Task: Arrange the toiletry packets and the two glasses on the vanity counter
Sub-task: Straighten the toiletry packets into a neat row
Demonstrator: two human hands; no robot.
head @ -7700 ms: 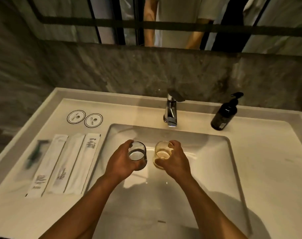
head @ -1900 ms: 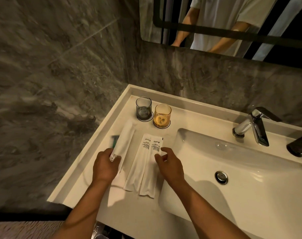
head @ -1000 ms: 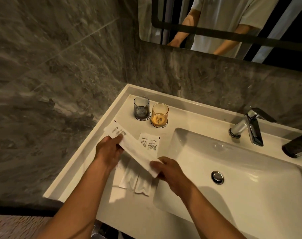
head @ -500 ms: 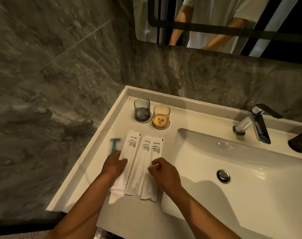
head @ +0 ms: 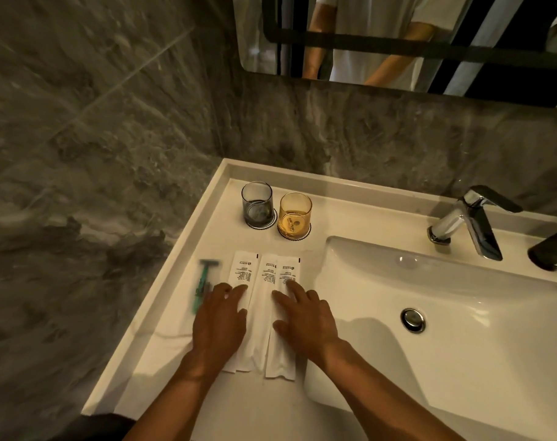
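Seen from the head camera: three white toiletry packets (head: 264, 300) laid side by side, edges touching, on the white counter (head: 350, 218) left of the sink basin (head: 461, 297), with one green razor (head: 202, 286) in a clear sleeve just beside the leftmost packet near the raised left rim. Two glasses, one grey (head: 257, 203) and one amber (head: 295, 215), upright on round coasters behind the packets. Left hand (head: 218, 326) flat on the left packet, right hand (head: 306, 316) flat on the right one, fingers spread, gripping nothing. Bare counter open nearest the camera.
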